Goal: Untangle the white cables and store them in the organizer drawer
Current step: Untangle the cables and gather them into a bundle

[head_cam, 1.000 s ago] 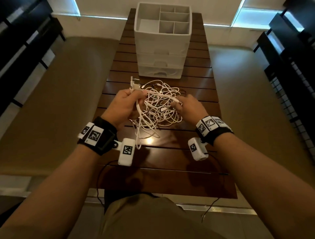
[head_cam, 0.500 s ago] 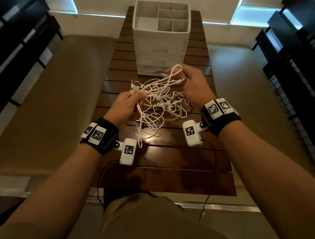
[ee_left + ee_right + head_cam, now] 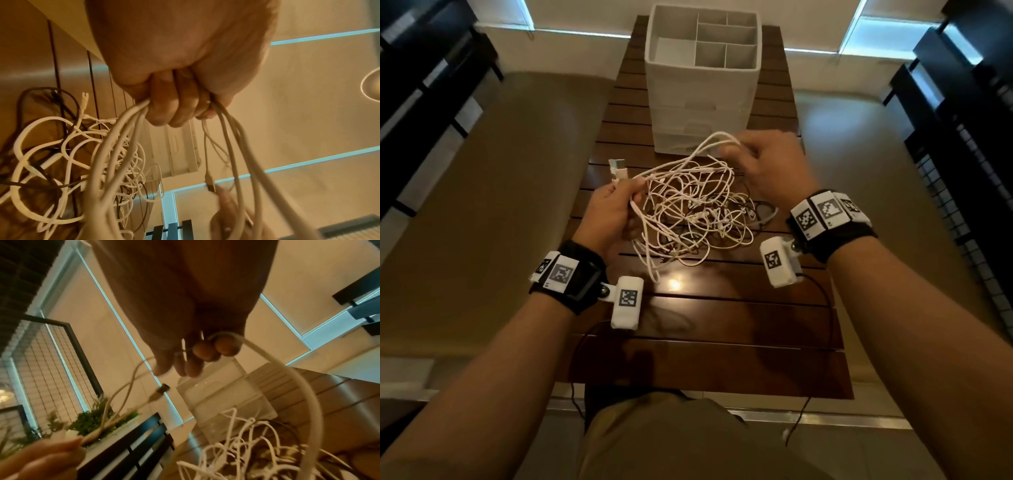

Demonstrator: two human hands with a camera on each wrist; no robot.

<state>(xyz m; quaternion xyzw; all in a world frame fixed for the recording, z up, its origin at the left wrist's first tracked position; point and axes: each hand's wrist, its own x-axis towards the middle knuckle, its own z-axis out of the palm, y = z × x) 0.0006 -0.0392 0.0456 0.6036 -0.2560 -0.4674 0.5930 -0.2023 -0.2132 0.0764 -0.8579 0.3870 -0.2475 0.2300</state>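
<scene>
The left hand (image 3: 610,209) grips a bunch of cables (image 3: 688,212) whose tangle hangs between both hands onto the slatted wooden surface (image 3: 709,329), the right hand (image 3: 770,164) pinches one loop just before the white organizer (image 3: 702,85).

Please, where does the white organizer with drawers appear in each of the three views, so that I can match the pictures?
Head: the white organizer stands top centre, at the far end of the wooden table.
Left wrist: lower centre, just below the left hand, seen from a low angle.
Right wrist: right of centre, below the right hand, pale and blurred.
Shared landmark: the white cable tangle, in front of the organizer in every view.
</scene>
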